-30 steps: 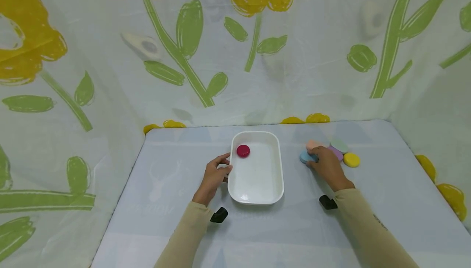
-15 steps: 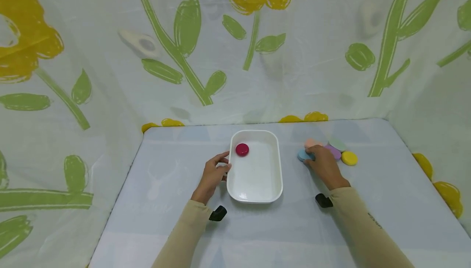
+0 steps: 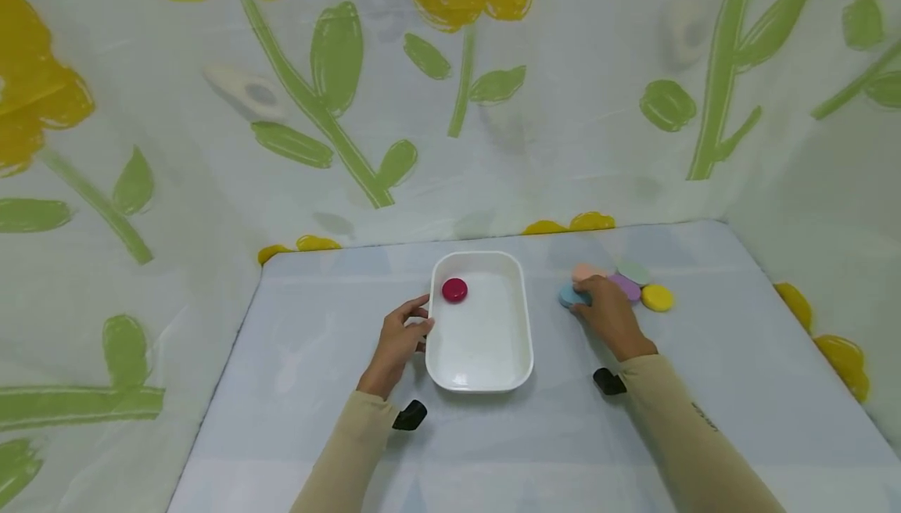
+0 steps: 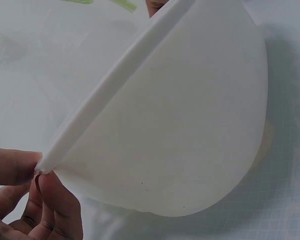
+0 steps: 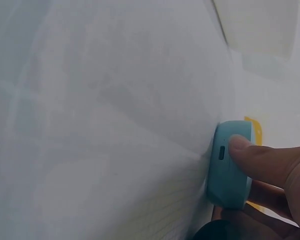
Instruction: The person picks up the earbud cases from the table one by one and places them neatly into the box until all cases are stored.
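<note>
Right wrist view shows my thumb on the blue disc's [image 5: 230, 167] side slot, unseen from the head. My right hand [image 3: 607, 311] pinches it, right of the white tray [image 3: 517, 356]; my left hand [image 3: 400, 339] pinches the tray's rim.

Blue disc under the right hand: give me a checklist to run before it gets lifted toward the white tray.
1. Grip on the blue disc: thumb of the right hand lies on its edge, fingers below it; ok.
2. Disc off the table: seems to rest on the cloth; not ok.
3. White tray steadied: left hand pinches its left rim; ok.
4. Room in the tray: only a red disc in the far left corner; ok.
5. Neighbours clear: pink disc and purple disc sit close against the hand, contact cannot tell.
</note>
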A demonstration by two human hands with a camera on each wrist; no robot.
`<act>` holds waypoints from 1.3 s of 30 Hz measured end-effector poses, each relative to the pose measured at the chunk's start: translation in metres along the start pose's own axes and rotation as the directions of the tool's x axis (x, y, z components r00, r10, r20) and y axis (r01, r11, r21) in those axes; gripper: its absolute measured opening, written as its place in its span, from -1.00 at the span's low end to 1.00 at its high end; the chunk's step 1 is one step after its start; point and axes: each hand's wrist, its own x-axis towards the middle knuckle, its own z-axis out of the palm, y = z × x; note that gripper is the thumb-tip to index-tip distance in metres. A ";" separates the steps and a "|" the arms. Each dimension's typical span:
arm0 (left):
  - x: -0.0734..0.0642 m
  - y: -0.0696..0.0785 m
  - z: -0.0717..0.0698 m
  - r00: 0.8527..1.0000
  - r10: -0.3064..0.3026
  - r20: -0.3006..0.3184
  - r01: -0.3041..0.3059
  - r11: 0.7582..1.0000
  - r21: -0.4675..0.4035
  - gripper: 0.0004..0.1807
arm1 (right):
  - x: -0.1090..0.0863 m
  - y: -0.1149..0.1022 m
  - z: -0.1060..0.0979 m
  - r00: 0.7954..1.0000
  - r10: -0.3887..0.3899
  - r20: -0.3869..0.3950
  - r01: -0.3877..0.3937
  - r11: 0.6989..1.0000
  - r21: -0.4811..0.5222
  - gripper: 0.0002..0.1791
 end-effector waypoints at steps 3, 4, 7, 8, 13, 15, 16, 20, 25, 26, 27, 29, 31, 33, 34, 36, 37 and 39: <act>-0.001 0.000 0.001 1.000 -0.010 0.001 0.010 1.000 0.005 -0.49 | -0.001 0.000 0.000 1.000 0.002 -0.009 -0.002 1.000 -0.007 -0.56; -0.001 0.000 0.001 1.000 -0.010 0.003 0.010 1.000 0.006 -0.49 | -0.001 0.000 0.000 1.000 0.005 -0.012 -0.005 1.000 -0.012 -0.56; -0.002 0.000 0.001 1.000 0.001 0.011 -0.001 1.000 0.000 -0.48 | -0.001 0.000 0.001 1.000 0.015 -0.015 -0.015 1.000 -0.009 -0.56; -0.002 0.000 0.000 1.000 0.006 0.014 -0.006 1.000 -0.002 -0.48 | -0.002 0.000 0.002 1.000 0.020 -0.015 -0.020 1.000 -0.002 -0.56; -0.006 -0.003 -0.006 1.000 0.019 0.025 -0.019 1.000 -0.019 -0.47 | -0.002 -0.002 0.009 1.000 0.030 -0.003 -0.030 0.999 0.027 -0.54; -0.007 -0.003 -0.007 0.999 0.020 0.029 -0.019 1.000 -0.023 -0.47 | -0.003 -0.003 0.011 1.000 0.031 -0.004 -0.031 0.999 0.025 -0.53; -0.007 -0.003 -0.007 0.999 0.019 0.031 -0.019 1.000 -0.023 -0.47 | -0.004 -0.004 0.011 1.000 0.030 -0.006 -0.030 0.999 0.021 -0.53; -0.006 -0.002 -0.004 0.999 0.015 0.034 -0.014 0.999 -0.029 -0.48 | -0.005 -0.007 0.008 0.999 0.036 -0.010 -0.036 0.999 0.017 -0.51; -0.002 0.002 0.002 0.998 0.015 0.055 -0.012 0.999 -0.039 -0.48 | -0.007 -0.006 0.003 0.999 0.047 -0.020 -0.047 0.999 0.016 -0.50; -0.002 0.002 0.002 0.998 0.016 0.059 -0.013 0.999 -0.042 -0.48 | -0.008 -0.006 0.003 0.999 0.047 -0.021 -0.047 0.999 0.016 -0.49; -0.001 0.003 0.002 0.998 0.016 0.063 -0.013 0.999 -0.044 -0.48 | -0.008 -0.006 0.002 0.999 0.047 -0.020 -0.047 0.999 0.015 -0.49; -0.001 0.003 0.003 0.997 0.017 0.072 -0.014 0.999 -0.049 -0.48 | -0.009 -0.006 0.002 0.999 0.050 -0.013 -0.050 0.998 0.023 -0.48; 0.000 0.002 0.003 0.997 0.019 0.077 -0.015 0.998 -0.056 -0.47 | -0.009 -0.009 0.000 0.998 0.058 0.002 -0.058 0.998 0.029 -0.48; -0.001 0.002 0.003 0.997 0.024 0.078 -0.019 0.998 -0.062 -0.48 | -0.008 -0.015 -0.002 0.999 0.053 0.012 -0.054 0.998 0.035 -0.47; -0.001 0.002 0.002 0.997 0.026 0.078 -0.021 0.998 -0.065 -0.48 | -0.008 -0.019 -0.004 0.999 0.051 0.015 -0.051 0.998 0.039 -0.48; -0.001 0.001 0.001 0.997 0.032 0.074 -0.027 0.997 -0.072 -0.48 | -0.005 -0.029 -0.007 0.999 0.042 0.009 -0.042 0.998 0.047 -0.48; -0.001 0.001 0.000 0.997 0.035 0.071 -0.029 0.997 -0.074 -0.48 | -0.003 -0.034 -0.008 0.999 0.036 0.005 -0.036 0.998 0.052 -0.48; -0.002 0.001 -0.003 0.997 0.039 0.064 -0.034 0.996 -0.077 -0.48 | 0.001 -0.046 -0.008 0.999 0.032 0.003 -0.033 0.997 0.069 -0.47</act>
